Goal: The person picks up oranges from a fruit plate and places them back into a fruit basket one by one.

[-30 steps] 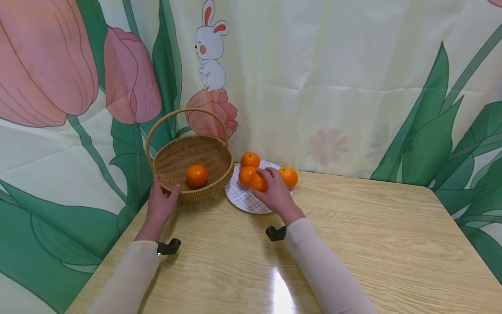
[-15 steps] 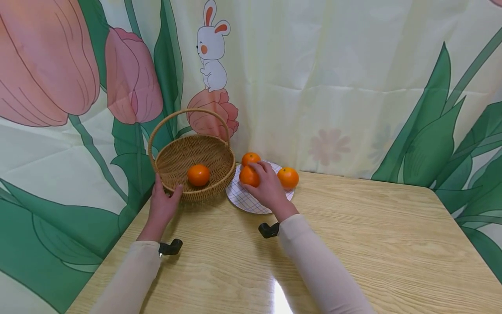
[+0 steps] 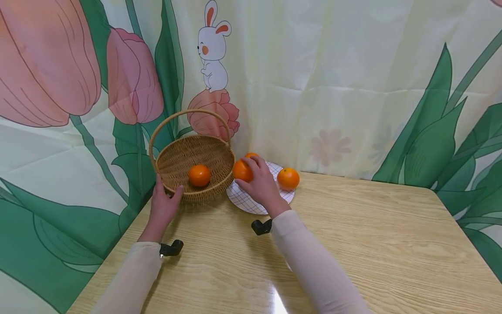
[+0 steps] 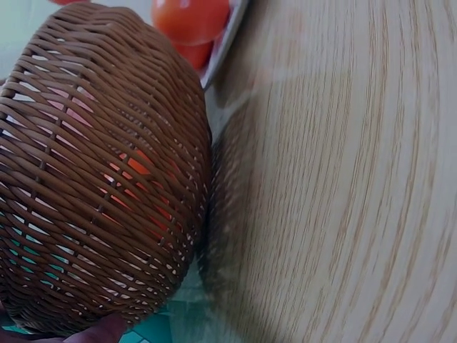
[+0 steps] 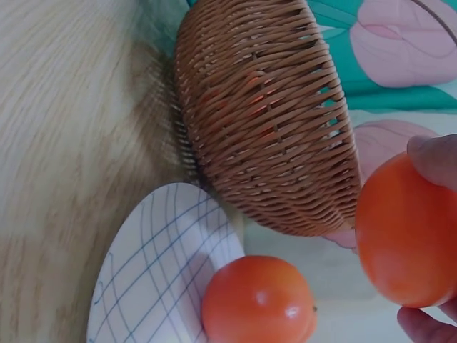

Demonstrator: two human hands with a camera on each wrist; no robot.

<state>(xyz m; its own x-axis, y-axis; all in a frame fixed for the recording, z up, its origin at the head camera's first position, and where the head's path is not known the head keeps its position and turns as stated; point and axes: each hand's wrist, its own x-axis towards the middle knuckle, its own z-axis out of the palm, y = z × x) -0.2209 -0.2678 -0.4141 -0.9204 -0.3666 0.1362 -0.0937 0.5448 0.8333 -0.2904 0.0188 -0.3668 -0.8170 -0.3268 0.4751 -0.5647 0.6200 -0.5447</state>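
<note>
An oval wicker basket (image 3: pixel 184 148) with a tall arched handle stands at the back left, one orange (image 3: pixel 199 175) inside it. My left hand (image 3: pixel 164 208) holds the basket by its near left side, thumb and fingers spread at the rim. In the left wrist view its thumb (image 4: pixel 103 330) shows against the weave (image 4: pixel 93 179). My right hand (image 3: pixel 262 183) grips another orange (image 3: pixel 242 170) between thumb and fingers, above the plate's left side and close to the basket's right rim. The right wrist view shows this held orange (image 5: pixel 407 232) beside the basket (image 5: pixel 264 121).
A white plate (image 3: pixel 247 201) with blue grid lines lies right of the basket. One orange (image 3: pixel 288 179) sits at its right side, and another (image 3: pixel 251 155) is partly hidden behind my right hand. A printed curtain (image 3: pixel 333 87) hangs behind the wooden table (image 3: pixel 376 226).
My right hand has lifted an orange from the front of the group on the plate and moved it left toward the basket. The left hand stays at the basket.
</note>
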